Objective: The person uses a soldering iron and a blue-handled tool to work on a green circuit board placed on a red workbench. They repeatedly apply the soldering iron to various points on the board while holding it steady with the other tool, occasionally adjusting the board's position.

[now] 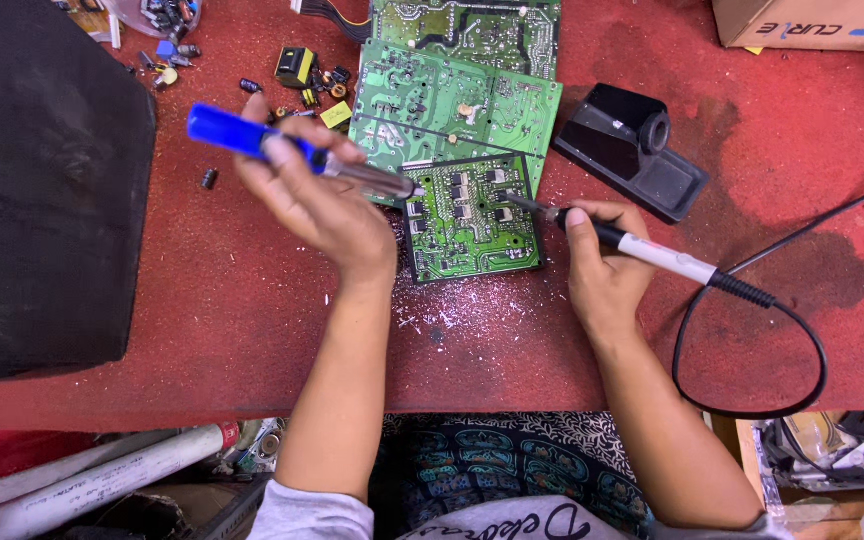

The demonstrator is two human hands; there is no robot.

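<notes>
A red worktop [202, 330] carries everything, with a big black slab [42, 190] at far left. Near the middle lie two large green circuit boards [452, 95], and a smaller green board [472, 220] rests just nearer. A black iron stand [632, 150] sits to the right. The left hand [317, 200] wraps closed around a blue-handled desoldering pump [292, 150], tip at the small board's left edge. The right hand [602, 260] pinches a soldering iron [642, 248], tip on that board. Loose components [307, 85] lie far left.

Head-worn camera, looking steeply down, close over red workbench [252, 330]
</notes>
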